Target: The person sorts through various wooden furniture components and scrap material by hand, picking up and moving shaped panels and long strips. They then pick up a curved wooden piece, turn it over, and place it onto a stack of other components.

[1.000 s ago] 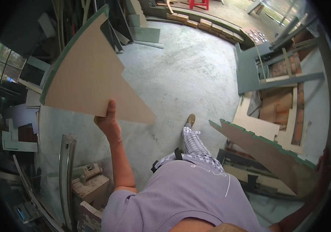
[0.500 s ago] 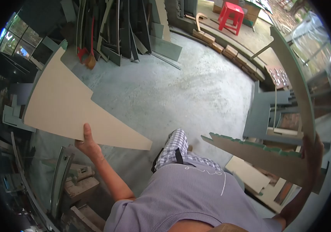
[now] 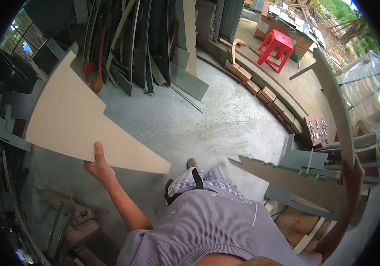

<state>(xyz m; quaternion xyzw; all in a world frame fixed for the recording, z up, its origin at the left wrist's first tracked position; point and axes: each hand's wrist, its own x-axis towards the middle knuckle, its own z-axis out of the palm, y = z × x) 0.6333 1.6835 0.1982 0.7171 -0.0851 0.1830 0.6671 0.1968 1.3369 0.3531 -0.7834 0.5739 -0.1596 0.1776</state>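
Above left fingers [image 3: 99, 160]: large tan board [image 3: 68, 104], gripped at lower edge, thumb flat on face, remaining fingers mostly hidden behind. Wide end out to left of fingers, stepped cut ahead, narrow tip off to right. Over at right fingers [image 3: 352, 174]: curled round near end of long narrow board [image 3: 340, 108], stretching forward and away. Notched board [image 3: 296, 184] running left from right fingers, green along toothed edge, passing behind hand and forearm; can't tell if clamped as well or just touching. Between both sets of fingers, near narrow tip of tan board: shoe [image 3: 192, 162] on pale floor [image 3: 154, 117]. Well beyond left fingers: broom [image 3: 96, 82] beside leaning panels [image 3: 145, 57]. Forward and left of right fingers: row of wood blocks [image 3: 254, 86], then red stool [image 3: 277, 48] farther out. Right beyond same fingers: clear plastic sheeting [image 3: 369, 82].
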